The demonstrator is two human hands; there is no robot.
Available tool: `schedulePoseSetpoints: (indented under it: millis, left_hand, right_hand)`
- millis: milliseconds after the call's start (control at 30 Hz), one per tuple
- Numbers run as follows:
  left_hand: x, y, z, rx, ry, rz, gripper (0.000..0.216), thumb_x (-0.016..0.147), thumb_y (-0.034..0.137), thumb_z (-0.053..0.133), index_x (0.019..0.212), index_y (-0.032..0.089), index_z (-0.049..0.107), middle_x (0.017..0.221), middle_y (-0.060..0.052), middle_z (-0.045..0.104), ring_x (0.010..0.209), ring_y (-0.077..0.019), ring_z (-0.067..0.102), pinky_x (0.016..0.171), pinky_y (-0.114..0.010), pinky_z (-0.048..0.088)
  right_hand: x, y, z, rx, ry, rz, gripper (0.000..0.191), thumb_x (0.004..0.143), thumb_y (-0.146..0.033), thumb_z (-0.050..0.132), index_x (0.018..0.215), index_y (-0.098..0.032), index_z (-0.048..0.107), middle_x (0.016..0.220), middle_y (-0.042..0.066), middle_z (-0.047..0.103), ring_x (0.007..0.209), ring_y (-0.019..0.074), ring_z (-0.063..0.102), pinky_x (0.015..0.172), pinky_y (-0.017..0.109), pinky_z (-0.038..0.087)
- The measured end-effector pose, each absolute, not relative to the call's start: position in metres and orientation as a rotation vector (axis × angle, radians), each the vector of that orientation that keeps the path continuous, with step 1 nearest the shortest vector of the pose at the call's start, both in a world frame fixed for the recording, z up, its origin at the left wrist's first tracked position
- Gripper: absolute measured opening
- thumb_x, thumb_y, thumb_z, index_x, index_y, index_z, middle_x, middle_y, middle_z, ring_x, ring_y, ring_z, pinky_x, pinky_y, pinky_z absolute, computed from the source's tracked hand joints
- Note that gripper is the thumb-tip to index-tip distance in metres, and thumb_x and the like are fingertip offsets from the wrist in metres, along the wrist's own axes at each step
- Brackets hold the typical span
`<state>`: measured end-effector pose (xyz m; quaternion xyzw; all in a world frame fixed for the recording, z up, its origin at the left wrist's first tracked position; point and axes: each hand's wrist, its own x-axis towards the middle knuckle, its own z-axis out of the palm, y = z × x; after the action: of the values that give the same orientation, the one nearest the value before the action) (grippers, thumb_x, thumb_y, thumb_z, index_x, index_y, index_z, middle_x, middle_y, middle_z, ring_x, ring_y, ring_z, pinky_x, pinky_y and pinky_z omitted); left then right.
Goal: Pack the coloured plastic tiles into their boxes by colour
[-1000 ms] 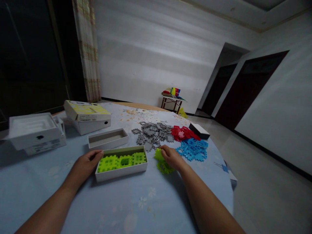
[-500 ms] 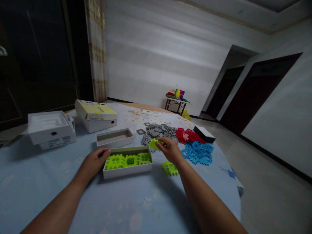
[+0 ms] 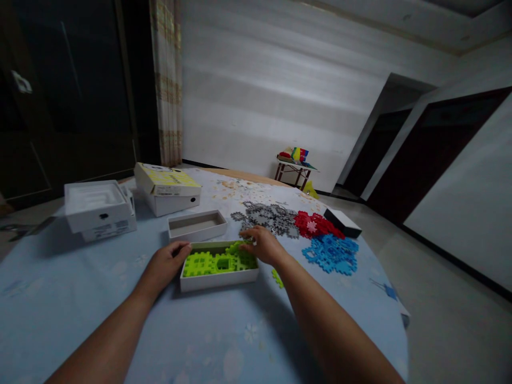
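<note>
A white open box (image 3: 218, 280) stands in front of me with several lime-green toothed building pieces (image 3: 200, 263) lying in it. My left hand (image 3: 167, 265) pinches the box's left end, thumb and fingers at its rim. Over the box's right end, my right hand (image 3: 262, 246) has its fingers closed on a lime-green building piece (image 3: 237, 248), which touches the pieces inside. Part of that piece is hidden by the fingers. Another lime-green piece (image 3: 277, 278) lies on the cloth, mostly covered by my right forearm.
Behind the box is a shallow white tray (image 3: 198, 230). Grey (image 3: 272, 217), red (image 3: 316, 225) and blue pieces (image 3: 332, 253) lie in piles to the right, near a black-and-white box (image 3: 343, 223). White boxes (image 3: 98, 205) and a yellow-topped box (image 3: 170, 186) stand at left.
My right hand has moved left and down, carrying the lime-green building piece from beside the box to its right end. My left hand stays at the box; the camera view has shifted slightly.
</note>
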<state>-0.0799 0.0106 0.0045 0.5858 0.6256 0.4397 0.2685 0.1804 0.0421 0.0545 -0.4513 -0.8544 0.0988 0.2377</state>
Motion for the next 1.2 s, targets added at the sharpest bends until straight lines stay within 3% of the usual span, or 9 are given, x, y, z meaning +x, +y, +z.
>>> schedulePoseSetpoints:
  millis: [400,533,700,933,1200]
  left_hand:
    - [-0.082,0.013,0.004,1.607,1.742,1.153,0.043,0.067,0.053,0.051,0.086,0.016,0.065,0.080,-0.004,0.071,0.073,-0.0216,0.065,0.065,-0.026,0.050]
    - [-0.082,0.011,0.008,1.619,1.772,1.099,0.045,0.068,0.052,0.050,0.089,0.015,0.065,0.085,-0.005,0.071,0.076,-0.0208,0.064,0.067,-0.024,0.049]
    - [-0.082,0.010,0.010,1.632,1.792,1.029,0.053,0.071,0.054,0.046,0.098,0.013,0.063,0.087,-0.007,0.070,0.076,-0.0204,0.064,0.068,-0.025,0.048]
    - [-0.083,0.013,0.008,1.636,1.833,1.024,0.052,0.068,0.056,0.047,0.095,0.014,0.064,0.088,-0.007,0.071,0.077,-0.0210,0.064,0.067,-0.025,0.049]
    - [-0.081,0.010,0.013,1.625,1.843,1.040,0.052,0.066,0.056,0.048,0.092,0.014,0.064,0.087,-0.006,0.071,0.076,-0.0214,0.065,0.068,-0.026,0.049]
  right_hand:
    - [0.252,0.014,0.050,-1.392,-2.146,0.420,0.038,0.074,-0.039,0.061,0.106,-0.018,0.062,0.094,0.007,0.062,0.079,0.0161,0.058,0.072,0.029,0.045]
    - [0.281,0.003,0.042,-1.546,-2.181,0.584,0.055,0.067,-0.045,0.065,0.114,-0.018,0.058,0.105,0.010,0.061,0.089,0.0203,0.058,0.078,0.032,0.045]
    - [0.303,-0.007,0.035,-1.580,-2.370,0.654,0.079,0.053,-0.050,0.074,0.123,-0.022,0.051,0.123,0.011,0.052,0.111,0.0277,0.047,0.094,0.040,0.036]
    - [0.305,-0.010,0.037,-1.596,-2.483,0.535,0.062,0.054,-0.035,0.075,0.113,-0.023,0.059,0.118,0.009,0.056,0.111,0.0291,0.045,0.095,0.041,0.034]
    - [0.328,-0.004,0.034,-1.580,-2.244,0.460,0.058,0.063,-0.024,0.066,0.119,-0.021,0.054,0.119,0.009,0.055,0.112,0.0254,0.046,0.097,0.041,0.033]
